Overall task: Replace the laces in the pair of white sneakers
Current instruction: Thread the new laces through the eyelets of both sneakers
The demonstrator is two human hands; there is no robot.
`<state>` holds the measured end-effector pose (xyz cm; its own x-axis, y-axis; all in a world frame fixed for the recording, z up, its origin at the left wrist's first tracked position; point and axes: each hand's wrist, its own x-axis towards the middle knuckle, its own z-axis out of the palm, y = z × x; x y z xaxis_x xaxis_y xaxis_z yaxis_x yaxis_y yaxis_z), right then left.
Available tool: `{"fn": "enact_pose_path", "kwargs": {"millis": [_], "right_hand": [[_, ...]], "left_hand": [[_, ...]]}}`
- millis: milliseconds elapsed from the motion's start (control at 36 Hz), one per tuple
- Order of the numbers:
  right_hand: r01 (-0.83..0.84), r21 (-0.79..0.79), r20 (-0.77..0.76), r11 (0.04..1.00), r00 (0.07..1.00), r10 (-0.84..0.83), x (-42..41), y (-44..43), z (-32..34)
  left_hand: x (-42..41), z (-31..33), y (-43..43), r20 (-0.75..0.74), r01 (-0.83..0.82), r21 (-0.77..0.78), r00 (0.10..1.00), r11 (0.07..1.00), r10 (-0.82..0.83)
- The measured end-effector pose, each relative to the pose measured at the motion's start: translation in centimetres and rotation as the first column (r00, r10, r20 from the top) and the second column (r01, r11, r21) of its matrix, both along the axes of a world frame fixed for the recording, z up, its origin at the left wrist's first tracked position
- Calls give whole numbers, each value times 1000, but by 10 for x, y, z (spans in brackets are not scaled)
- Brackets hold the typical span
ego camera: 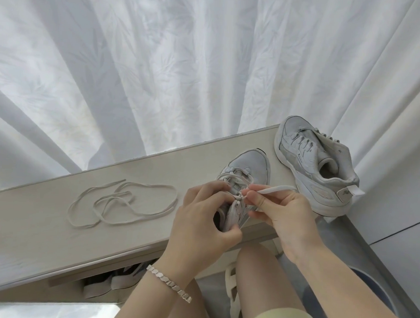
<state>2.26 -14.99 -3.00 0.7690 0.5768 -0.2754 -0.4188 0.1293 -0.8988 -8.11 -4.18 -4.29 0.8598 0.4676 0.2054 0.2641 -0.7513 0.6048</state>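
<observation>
Bare knees (259, 279) and two forearms filled the near edge of the view, with a silver link bracelet (169, 283) on the left wrist. Just beyond them the near sneaker (249, 162) stood on the right part of the pale table (46, 236), its toe pointing away toward the curtain (183, 62).

The left hand (202, 211) gripped the shoe from the left. Its fingers (210, 189) were curled over the eyelet flap and its thumb was hooked round the tongue. The right hand (281, 209) met it from the right, fingers (256, 198) narrowed to a pinch on a flat white lace (277, 189) close to the eyelets. The free end of that lace ran off to the right. Lacing already crossed the eyelets nearer the toe.

The second sneaker (316, 160) sat farther right and farther back, at the table's right end. It was tipped toward the left with its opening facing near. I could not tell whether it was laced. A loose lace (121, 201) lay in slack loops on the left half of the table, well apart from both hands.

White folds of curtain hung behind everything. Under the table some shoes (114, 281) showed in shadow, and a pale strapped sandal (232, 285) showed just left of one knee.
</observation>
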Motion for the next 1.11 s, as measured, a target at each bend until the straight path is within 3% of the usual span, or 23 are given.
{"fn": "enact_pose_path", "kwargs": {"millis": [611,917,1111], "right_hand": [[81,-42,43,996,996,-79,-3,9,-7],[-136,-155,101,978,983,153,5,7,-3],[97,-102,46,990,995,-92,4,9,-7]], "left_hand": [[1,0,3,-18,6,-47,1000,999,-7],[1,0,2,-19,-6,-52,1000,999,5],[3,2,4,-32,-15,-66,999,998,13]]}}
